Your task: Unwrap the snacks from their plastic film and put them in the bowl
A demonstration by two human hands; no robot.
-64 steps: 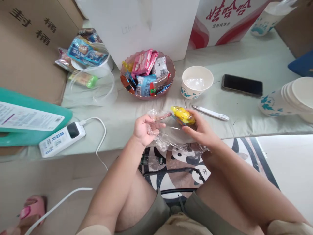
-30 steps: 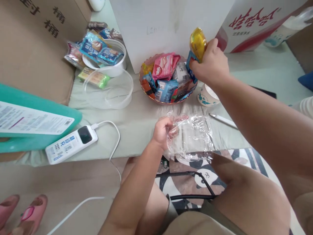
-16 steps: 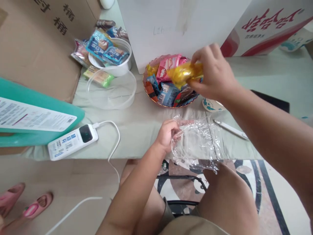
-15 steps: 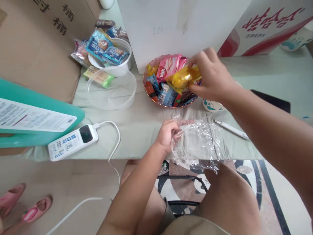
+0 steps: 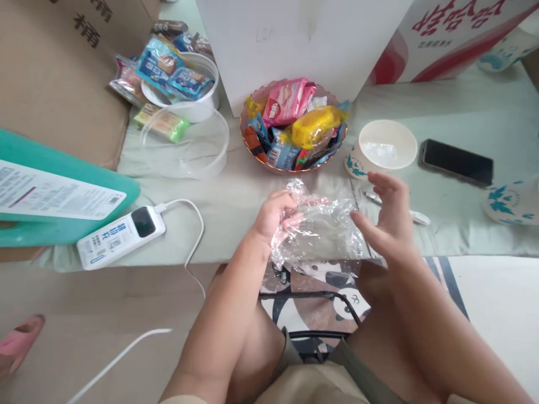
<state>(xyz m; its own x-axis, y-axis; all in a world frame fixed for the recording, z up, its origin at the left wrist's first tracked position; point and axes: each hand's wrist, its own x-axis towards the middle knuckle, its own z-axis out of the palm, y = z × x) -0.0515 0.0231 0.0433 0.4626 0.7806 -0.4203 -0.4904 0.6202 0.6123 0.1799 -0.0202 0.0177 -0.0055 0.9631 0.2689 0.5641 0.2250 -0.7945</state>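
Note:
Crinkled clear plastic film (image 5: 324, 230), perhaps a bag, hangs over the table's front edge, held by my left hand (image 5: 275, 216). To its right is my right hand (image 5: 389, 216), fingers spread and nothing in them. Beyond both hands stands a scalloped bowl (image 5: 269, 167) heaped with packaged snacks. On top of the heap lies a yellow-wrapped snack (image 5: 318, 126), beside a pink packet (image 5: 286, 101). A paper cup (image 5: 356, 163) with something whitish inside is just past my right hand. That hand partly hides a slim white tool (image 5: 419, 217).
A phone (image 5: 457, 161) and another paper cup (image 5: 514, 202) lie at the right. At left are a clear round lid (image 5: 210, 160), a white tub (image 5: 206, 109) of snacks, a power bank (image 5: 122, 238) with a cable, and a green jug (image 5: 105, 182). Boxes stand behind.
My right hand has let go of the yellow-wrapped snack on the bowl's heap and come back toward the film, opening. My left hand keeps its hold on the film.

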